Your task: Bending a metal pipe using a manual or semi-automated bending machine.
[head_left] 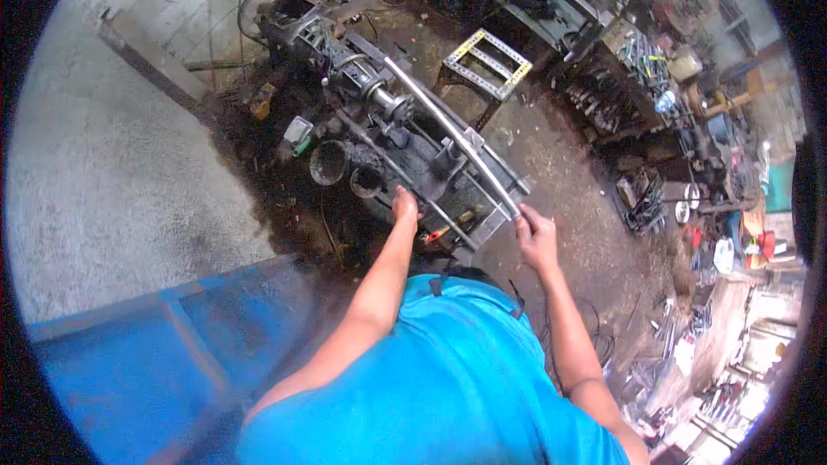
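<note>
A lathe (pixel 372 90) stretches diagonally away from me, dark and greasy, with a round metal chuck (pixel 398 108) midway along it. My right hand (pixel 537 239) is closed round the near end of a long, shiny metal pipe (pixel 452 131). The pipe slants across the lathe bed, its far end beside the headstock. At the near left side of the machine, my left hand (pixel 405 206) has its fingers curled by a long rod (pixel 444 220) running along the bed. What those fingers grip, if anything, is hidden. An orange-handled tool (pixel 437 234) lies near the bed's end.
Two round containers (pixel 328 162) stand left of the lathe, beside a small clear box (pixel 298 131). A perforated metal stand (pixel 488 65) is beyond it on the right. Shelves of metal parts (pixel 603 102) line the right side. Blue panels (pixel 129 370) lie at lower left.
</note>
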Available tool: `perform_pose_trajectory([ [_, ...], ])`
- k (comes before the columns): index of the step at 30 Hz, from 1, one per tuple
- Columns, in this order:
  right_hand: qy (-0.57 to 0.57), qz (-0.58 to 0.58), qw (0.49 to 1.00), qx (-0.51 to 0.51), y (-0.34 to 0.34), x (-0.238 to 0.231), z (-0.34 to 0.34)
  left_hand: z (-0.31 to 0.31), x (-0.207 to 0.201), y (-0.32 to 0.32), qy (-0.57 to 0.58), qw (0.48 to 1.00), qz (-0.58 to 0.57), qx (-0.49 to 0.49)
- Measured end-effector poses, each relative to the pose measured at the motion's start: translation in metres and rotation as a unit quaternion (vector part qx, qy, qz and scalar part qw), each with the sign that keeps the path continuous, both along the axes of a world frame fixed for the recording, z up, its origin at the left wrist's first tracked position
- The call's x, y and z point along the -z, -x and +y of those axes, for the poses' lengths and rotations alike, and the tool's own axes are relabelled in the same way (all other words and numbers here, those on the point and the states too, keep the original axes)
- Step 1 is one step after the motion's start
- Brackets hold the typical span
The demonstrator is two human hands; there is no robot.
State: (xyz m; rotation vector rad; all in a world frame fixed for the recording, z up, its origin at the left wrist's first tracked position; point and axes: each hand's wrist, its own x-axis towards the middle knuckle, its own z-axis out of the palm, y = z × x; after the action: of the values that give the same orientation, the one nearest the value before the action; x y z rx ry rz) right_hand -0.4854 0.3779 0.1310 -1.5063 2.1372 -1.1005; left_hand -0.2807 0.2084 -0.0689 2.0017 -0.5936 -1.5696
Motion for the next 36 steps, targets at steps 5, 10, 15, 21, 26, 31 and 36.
perform_pose_trajectory([
  [5,0.066,0.124,0.99,-0.029,-0.001,-0.008,0.001,-0.011,0.067,0.031,-0.017,0.977,0.192,-0.092],
  [10,0.067,0.167,0.983,-0.045,-0.007,-0.014,-0.006,-0.027,0.149,0.038,-0.135,0.921,-0.343,0.125],
  [15,0.025,0.18,0.983,0.015,0.008,0.008,0.009,-0.029,0.059,0.099,-0.146,0.637,-0.531,0.539],
  [21,0.043,0.147,0.986,-0.067,-0.005,-0.005,-0.002,-0.032,0.215,0.027,-0.167,0.802,-0.541,0.19],
  [26,-0.003,0.151,0.986,-0.073,-0.002,-0.007,-0.002,-0.018,0.223,0.04,-0.008,0.926,-0.32,-0.2],
  [31,0.011,0.148,0.986,-0.072,0.0,-0.002,-0.004,-0.021,0.162,0.052,-0.176,0.938,-0.1,-0.282],
  [36,-0.009,0.148,0.987,-0.065,0.004,0.004,-0.001,-0.021,0.069,0.065,-0.156,0.929,-0.085,-0.323],
])
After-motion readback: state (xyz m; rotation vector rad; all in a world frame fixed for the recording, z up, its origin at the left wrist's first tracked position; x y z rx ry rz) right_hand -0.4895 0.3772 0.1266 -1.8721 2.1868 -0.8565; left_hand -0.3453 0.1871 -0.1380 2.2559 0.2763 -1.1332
